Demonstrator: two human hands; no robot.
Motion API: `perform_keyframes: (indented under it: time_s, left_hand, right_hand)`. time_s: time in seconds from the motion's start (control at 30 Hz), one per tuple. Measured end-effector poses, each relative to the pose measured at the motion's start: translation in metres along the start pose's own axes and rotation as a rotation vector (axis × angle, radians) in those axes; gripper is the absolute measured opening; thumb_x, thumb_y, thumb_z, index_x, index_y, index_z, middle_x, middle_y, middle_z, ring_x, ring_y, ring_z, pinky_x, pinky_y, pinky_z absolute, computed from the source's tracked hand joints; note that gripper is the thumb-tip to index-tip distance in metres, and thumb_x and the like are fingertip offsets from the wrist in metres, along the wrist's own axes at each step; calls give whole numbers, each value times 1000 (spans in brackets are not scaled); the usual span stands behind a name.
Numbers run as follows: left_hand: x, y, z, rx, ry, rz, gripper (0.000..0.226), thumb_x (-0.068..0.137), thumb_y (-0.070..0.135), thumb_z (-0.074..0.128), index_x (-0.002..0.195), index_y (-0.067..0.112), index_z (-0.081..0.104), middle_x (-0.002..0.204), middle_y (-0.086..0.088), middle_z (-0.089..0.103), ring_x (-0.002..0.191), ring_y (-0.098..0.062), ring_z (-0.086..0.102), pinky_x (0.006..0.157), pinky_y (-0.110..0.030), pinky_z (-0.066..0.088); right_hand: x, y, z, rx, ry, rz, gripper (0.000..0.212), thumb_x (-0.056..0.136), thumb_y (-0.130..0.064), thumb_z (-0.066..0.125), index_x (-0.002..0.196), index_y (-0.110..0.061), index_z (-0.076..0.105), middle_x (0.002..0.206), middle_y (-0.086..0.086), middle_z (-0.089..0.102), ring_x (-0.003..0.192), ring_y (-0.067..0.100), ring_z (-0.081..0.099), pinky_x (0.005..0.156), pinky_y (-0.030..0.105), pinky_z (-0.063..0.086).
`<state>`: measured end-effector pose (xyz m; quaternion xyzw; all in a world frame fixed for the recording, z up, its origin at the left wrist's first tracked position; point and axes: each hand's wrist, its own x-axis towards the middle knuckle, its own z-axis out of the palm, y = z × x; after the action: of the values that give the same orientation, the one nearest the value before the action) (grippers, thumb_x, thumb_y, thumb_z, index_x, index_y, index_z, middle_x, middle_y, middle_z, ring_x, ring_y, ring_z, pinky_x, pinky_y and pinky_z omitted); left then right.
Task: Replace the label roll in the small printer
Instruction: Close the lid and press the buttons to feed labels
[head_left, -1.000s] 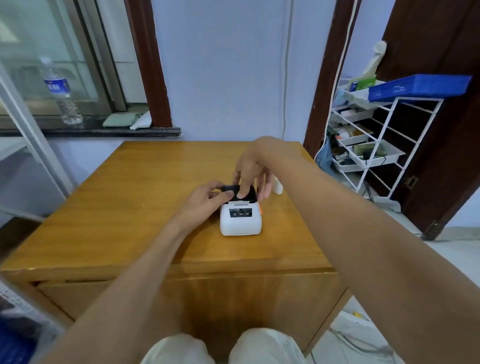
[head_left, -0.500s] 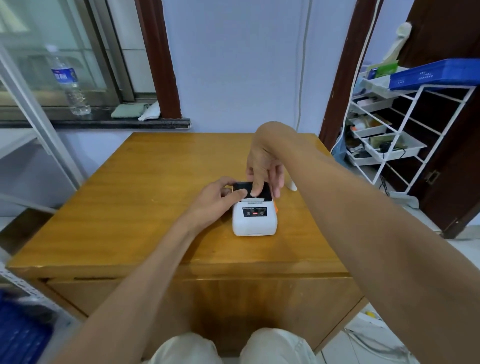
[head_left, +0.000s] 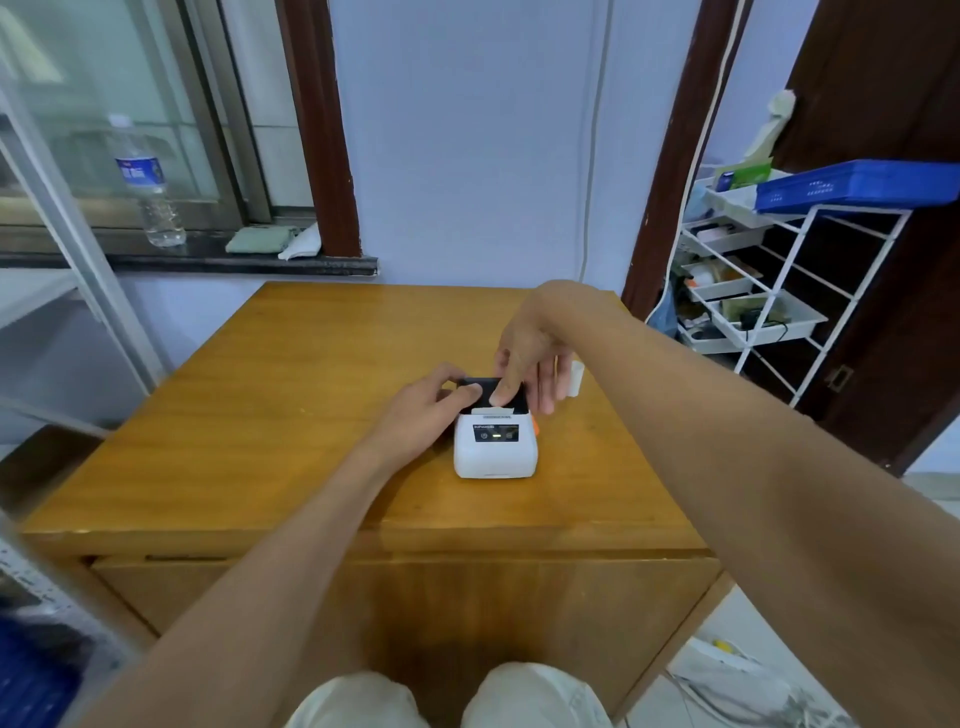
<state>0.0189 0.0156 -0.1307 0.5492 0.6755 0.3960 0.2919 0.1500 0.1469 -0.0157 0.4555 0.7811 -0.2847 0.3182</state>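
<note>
White printer (head_left: 495, 448) near table (head_left: 291, 395) middle, black lid (head_left: 480, 389) up. Left hand (head_left: 423, 413) curled against lid's left edge; right hand (head_left: 530, 353) pressing one finger on lid, other fingers loose. White roll (head_left: 575, 378) on table behind right hand.

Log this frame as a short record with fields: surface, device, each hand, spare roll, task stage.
surface: wooden table
device: small white printer, near the table's middle, black lid at its back, a strip of label paper showing at the slot, a light lit on its front panel
left hand: thumb on the lid's left edge
right hand: fingertip pressing on the lid's top
spare roll: white label roll on the table beyond the right hand, partly hidden
task stage: lid looks nearly or fully shut; cannot tell if latched
</note>
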Motion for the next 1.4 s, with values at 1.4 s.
perform_keyframes:
  time_s: [1.4]
  left_hand:
    - [-28, -4, 2, 275, 19, 33, 69, 90, 61, 54, 153, 46, 29, 107, 7, 75, 104, -18, 67, 104, -40, 32]
  right_hand:
    - [18, 57, 158, 660, 839, -534, 73, 100, -38, 61, 166, -35, 30, 77, 2, 61, 80, 16, 61, 90, 57, 54]
